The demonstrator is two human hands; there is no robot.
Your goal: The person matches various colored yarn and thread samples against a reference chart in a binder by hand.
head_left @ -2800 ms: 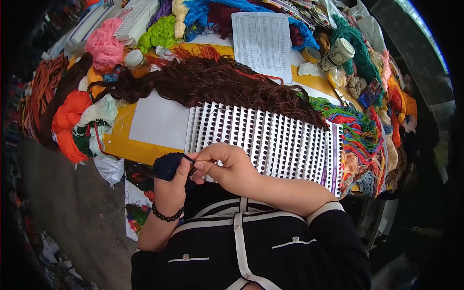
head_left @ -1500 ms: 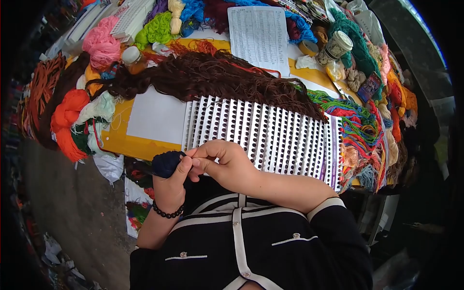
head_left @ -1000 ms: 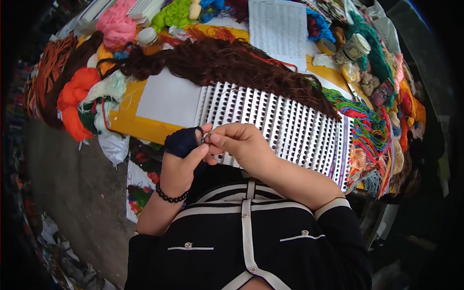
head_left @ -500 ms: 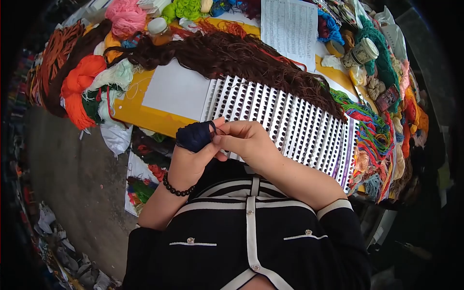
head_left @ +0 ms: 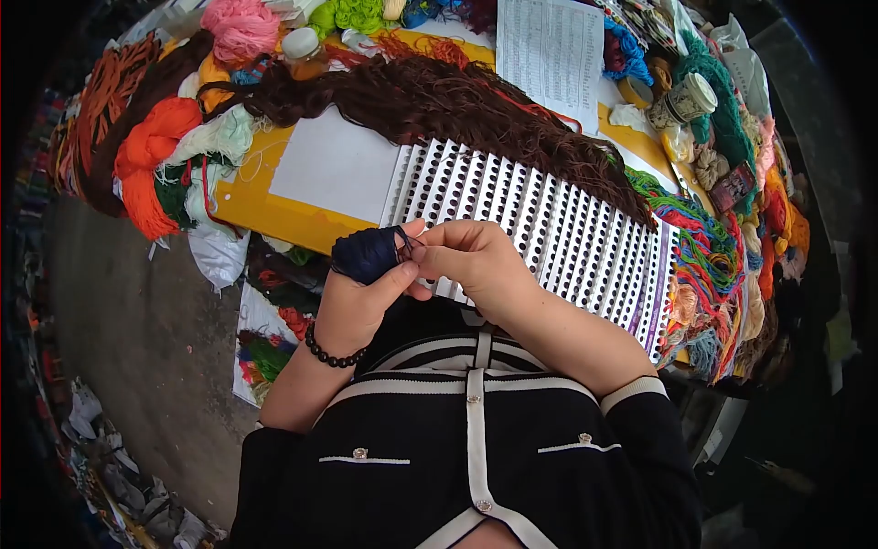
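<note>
A bundle of dark navy thread (head_left: 365,255) is wound about the fingers of my left hand (head_left: 368,293), which is closed around it and has a black bead bracelet at the wrist. My right hand (head_left: 476,261) pinches a dark strand at the right end of the bundle, its fingertips close to those of my left hand. Beneath and beyond both hands lie white strips with rows of dark holes (head_left: 540,224). Long dark brown thread (head_left: 430,101) stretches across their upper edge.
The yellow table (head_left: 274,213) bears a white sheet (head_left: 329,165), a printed paper (head_left: 549,55), a lidded jar (head_left: 303,50) and a patterned cup (head_left: 686,98). Orange skeins (head_left: 151,137) hang at the left; multicoloured thread (head_left: 700,242) lies at the right.
The navy bundle and my left hand have shifted very slightly upward. My right hand's fingers have moved a little at the strand, still pinched.
</note>
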